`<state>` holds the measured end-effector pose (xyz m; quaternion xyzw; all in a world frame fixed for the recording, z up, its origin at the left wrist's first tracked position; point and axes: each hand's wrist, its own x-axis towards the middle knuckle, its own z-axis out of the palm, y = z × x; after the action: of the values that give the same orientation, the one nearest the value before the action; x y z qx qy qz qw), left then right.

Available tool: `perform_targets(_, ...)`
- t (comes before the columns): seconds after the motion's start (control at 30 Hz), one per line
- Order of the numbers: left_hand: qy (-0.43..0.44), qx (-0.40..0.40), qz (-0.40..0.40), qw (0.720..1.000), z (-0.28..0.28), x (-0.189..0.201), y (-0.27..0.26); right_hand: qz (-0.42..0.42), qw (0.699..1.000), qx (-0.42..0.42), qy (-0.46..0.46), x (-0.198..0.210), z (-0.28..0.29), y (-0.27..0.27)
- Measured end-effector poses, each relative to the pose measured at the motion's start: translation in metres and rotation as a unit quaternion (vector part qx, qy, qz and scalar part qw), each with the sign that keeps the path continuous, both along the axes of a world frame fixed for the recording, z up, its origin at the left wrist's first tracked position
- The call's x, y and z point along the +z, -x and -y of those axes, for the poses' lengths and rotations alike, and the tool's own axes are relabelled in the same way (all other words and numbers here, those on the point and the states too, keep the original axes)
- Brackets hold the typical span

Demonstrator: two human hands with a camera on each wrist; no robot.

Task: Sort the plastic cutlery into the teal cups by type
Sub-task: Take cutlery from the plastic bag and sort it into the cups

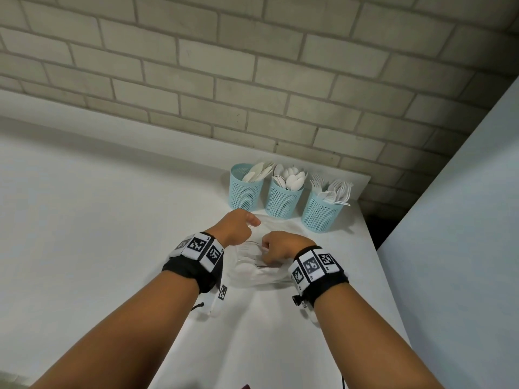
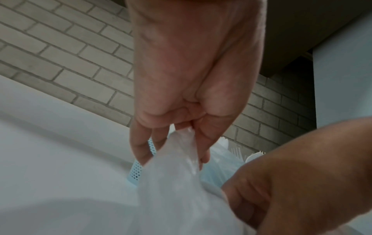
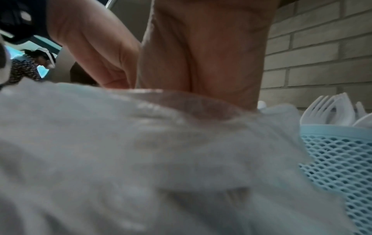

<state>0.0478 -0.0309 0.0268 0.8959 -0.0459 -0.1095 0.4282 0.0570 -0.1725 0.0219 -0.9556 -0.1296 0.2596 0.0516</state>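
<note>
Three teal mesh cups stand in a row at the table's back right: the left cup (image 1: 245,189) holds knives, the middle cup (image 1: 283,197) spoons, the right cup (image 1: 321,211) forks (image 3: 332,109). In front of them lies a clear plastic bag (image 1: 252,272) with white cutlery inside. My left hand (image 1: 244,223) pinches the bag's far edge (image 2: 177,190) between thumb and fingers and lifts it. My right hand (image 1: 273,247) is curled into the bag's plastic (image 3: 141,159) at its middle. Its fingertips are hidden behind the film.
The white table (image 1: 98,220) runs along a grey brick wall (image 1: 252,80). Its right edge drops off just beyond the fork cup (image 3: 338,159), next to a pale panel (image 1: 463,220). In the right wrist view, another person sits far off at the left.
</note>
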Motion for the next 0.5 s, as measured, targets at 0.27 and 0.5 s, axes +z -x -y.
perform_targets(0.27,0.152,0.117,0.011,0.981,-0.003,0.001,-0.006,-0.061,0.982,-0.026,-0.178,0.032,0.030,-0.008)
perform_targets(0.5,0.237,0.047,0.046,0.969,0.017,0.018,0.000,-0.003,0.793,-0.215,-0.570,0.046,0.019,-0.015)
